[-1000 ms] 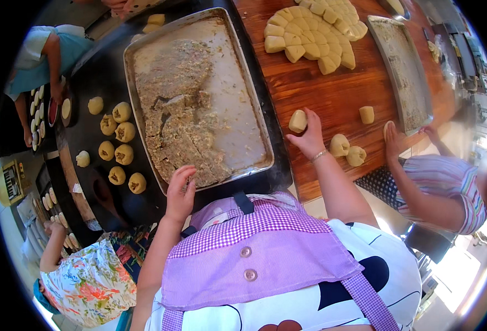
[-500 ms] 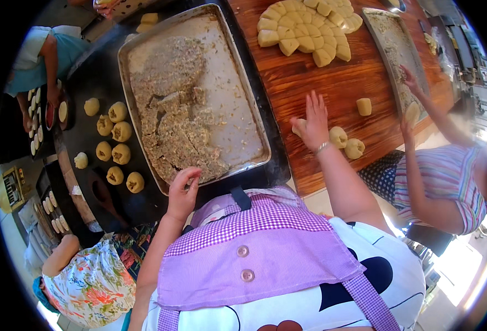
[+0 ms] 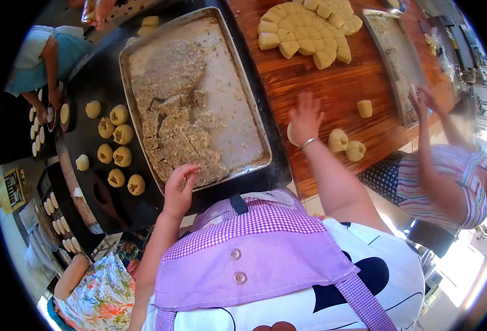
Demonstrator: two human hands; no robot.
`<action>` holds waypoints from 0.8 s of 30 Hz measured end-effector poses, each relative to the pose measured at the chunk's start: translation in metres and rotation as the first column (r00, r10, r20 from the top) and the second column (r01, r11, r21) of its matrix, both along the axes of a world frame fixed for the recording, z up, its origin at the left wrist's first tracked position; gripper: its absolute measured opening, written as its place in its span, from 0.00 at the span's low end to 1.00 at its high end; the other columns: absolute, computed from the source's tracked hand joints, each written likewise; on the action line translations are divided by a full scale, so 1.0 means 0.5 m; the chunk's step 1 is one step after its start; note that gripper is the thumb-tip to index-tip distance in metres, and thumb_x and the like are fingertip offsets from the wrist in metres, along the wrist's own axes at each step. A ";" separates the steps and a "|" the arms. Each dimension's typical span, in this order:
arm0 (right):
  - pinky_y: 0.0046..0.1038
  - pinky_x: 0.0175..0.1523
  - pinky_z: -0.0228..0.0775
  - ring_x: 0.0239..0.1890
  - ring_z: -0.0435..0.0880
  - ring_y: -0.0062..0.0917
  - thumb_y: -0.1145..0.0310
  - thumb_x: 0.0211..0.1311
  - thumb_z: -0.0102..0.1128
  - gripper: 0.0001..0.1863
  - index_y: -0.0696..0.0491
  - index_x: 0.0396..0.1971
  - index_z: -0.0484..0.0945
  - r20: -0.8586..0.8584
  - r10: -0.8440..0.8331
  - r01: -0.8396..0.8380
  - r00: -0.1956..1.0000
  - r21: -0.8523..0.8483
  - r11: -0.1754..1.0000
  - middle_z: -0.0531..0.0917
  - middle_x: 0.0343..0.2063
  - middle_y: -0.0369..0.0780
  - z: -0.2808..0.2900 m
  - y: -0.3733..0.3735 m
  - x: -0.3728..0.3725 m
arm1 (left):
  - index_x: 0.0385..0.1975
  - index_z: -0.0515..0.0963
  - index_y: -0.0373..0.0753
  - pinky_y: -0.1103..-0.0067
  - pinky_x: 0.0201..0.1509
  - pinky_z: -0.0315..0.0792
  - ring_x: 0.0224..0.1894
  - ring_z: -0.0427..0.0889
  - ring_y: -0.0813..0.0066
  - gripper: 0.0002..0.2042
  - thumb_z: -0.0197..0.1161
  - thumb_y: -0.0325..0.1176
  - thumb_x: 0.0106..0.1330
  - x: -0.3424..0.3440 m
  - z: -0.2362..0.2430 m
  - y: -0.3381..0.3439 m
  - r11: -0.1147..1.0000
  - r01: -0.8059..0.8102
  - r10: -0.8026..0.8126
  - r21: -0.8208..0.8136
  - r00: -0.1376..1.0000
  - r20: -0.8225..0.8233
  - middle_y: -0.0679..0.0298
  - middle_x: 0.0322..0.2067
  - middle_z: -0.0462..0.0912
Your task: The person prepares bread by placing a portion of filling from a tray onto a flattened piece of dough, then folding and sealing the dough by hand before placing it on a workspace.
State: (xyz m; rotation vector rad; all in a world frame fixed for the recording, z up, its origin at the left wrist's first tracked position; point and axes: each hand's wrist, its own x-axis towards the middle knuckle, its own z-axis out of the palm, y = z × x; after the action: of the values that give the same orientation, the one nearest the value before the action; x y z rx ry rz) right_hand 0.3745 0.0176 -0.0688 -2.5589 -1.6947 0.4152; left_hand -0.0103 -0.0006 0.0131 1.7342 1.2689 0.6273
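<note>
Right hand open over pale rounded dough piece, right of silver rectangular metal tray; left hand loosely curled, grip unclear. Could tear dough through uneven pressing.

Filling in tray, dough right

Pale, round-edged dough piece, partly hidden, on wooden tabletop.

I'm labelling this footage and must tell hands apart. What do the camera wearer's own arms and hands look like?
The left hand and right hand are ungloved, and both forearms are bare of sleeves. A thin, shiny band circles the right wrist; none shows on the left.
</note>
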 end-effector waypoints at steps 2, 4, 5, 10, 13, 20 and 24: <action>0.54 0.74 0.29 0.76 0.35 0.38 0.43 0.70 0.38 0.36 0.41 0.73 0.48 0.149 0.098 -0.091 0.984 -0.052 0.994 0.41 0.75 0.37 0.010 -0.026 -0.034 | 0.43 0.78 0.35 0.75 0.52 0.72 0.47 0.80 0.64 0.08 0.59 0.23 0.65 -0.013 -0.030 -0.018 0.993 -0.064 0.069 -0.101 0.996 0.049 0.57 0.42 0.81; 0.54 0.73 0.29 0.76 0.35 0.38 0.42 0.69 0.39 0.36 0.41 0.73 0.48 0.154 0.148 -0.145 0.977 -0.029 0.989 0.40 0.75 0.37 -0.006 -0.014 -0.034 | 0.43 0.78 0.35 0.74 0.53 0.72 0.47 0.80 0.62 0.08 0.59 0.23 0.65 -0.008 -0.049 -0.027 0.992 -0.012 0.015 -0.125 1.000 0.018 0.57 0.42 0.81; 0.54 0.73 0.29 0.76 0.35 0.38 0.42 0.69 0.39 0.37 0.40 0.73 0.48 0.160 0.178 -0.178 0.971 -0.011 0.984 0.40 0.75 0.37 -0.012 -0.009 -0.032 | 0.43 0.78 0.35 0.74 0.53 0.72 0.47 0.80 0.62 0.08 0.59 0.23 0.65 -0.002 -0.055 -0.032 0.992 0.007 -0.007 -0.130 1.000 0.006 0.57 0.42 0.81; 0.51 0.74 0.32 0.76 0.37 0.38 0.43 0.68 0.42 0.38 0.42 0.73 0.48 0.150 -0.010 0.017 0.989 -0.046 0.999 0.44 0.74 0.39 0.004 -0.060 -0.019 | 0.43 0.77 0.35 0.73 0.53 0.72 0.47 0.80 0.58 0.09 0.59 0.23 0.64 0.053 -0.020 -0.014 0.986 0.164 -0.164 -0.024 0.986 -0.012 0.55 0.42 0.81; 0.50 0.74 0.34 0.76 0.37 0.40 0.43 0.68 0.42 0.37 0.42 0.73 0.49 0.086 -0.002 0.002 0.996 0.002 1.000 0.44 0.74 0.39 -0.007 -0.043 0.003 | 0.45 0.77 0.37 0.73 0.56 0.71 0.49 0.79 0.57 0.10 0.59 0.24 0.64 0.074 -0.015 0.000 0.981 0.194 -0.194 -0.017 0.981 0.000 0.55 0.46 0.79; 0.37 0.67 0.58 0.62 0.66 0.40 0.71 0.56 0.63 0.38 0.62 0.66 0.56 -0.541 -0.441 0.641 0.716 0.262 0.721 0.63 0.61 0.55 -0.033 -0.155 -0.009 | 0.47 0.77 0.36 0.74 0.54 0.73 0.48 0.78 0.66 0.12 0.58 0.24 0.64 0.117 -0.042 -0.016 0.985 0.121 -0.098 -0.125 0.979 0.178 0.56 0.53 0.74; 0.29 0.49 0.74 0.43 0.80 0.30 0.79 0.48 0.63 0.34 0.64 0.58 0.62 -0.859 -0.465 0.857 0.215 -0.062 0.511 0.76 0.44 0.46 -0.086 -0.133 0.045 | 0.51 0.75 0.37 0.76 0.56 0.72 0.51 0.77 0.72 0.12 0.56 0.26 0.69 0.155 -0.091 -0.023 0.949 0.205 -0.159 -0.240 0.967 0.198 0.60 0.55 0.71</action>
State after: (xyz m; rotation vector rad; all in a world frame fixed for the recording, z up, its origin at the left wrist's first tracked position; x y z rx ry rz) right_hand 0.3972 -0.0487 -0.1117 -1.9218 -0.1533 0.8117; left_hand 0.0672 -0.0119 -0.0325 1.5221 1.0042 0.4722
